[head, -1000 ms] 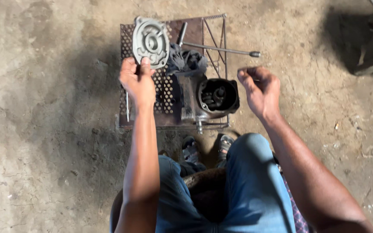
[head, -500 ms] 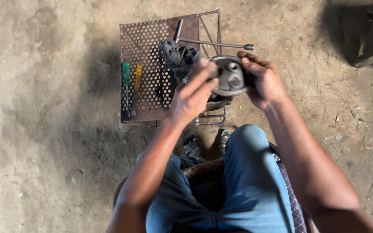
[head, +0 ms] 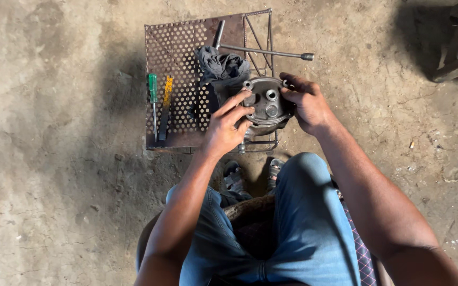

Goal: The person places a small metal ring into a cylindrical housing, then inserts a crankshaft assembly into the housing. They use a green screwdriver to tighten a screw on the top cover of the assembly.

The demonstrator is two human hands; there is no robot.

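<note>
The metal cover [head: 267, 101] has come off the perforated stand [head: 176, 58] onto the housing; left hand [head: 223, 130] and right hand [head: 306, 103] now pinch its rim, seating it.

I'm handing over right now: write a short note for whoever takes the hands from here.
Left hand: fingers on the left edge of the round grey metal cover, gripping it.
Right hand: fingers on the cover's right edge.
The cover sits on top of the metal housing on the perforated stand, lined up or nearly so.
Beside it: dark rag, T-handle wrench, green screwdriver, yellow-handled tool.
Done: cover placed on housing.
Left: no bolts visible in the cover's holes; both hands are on it.
</note>
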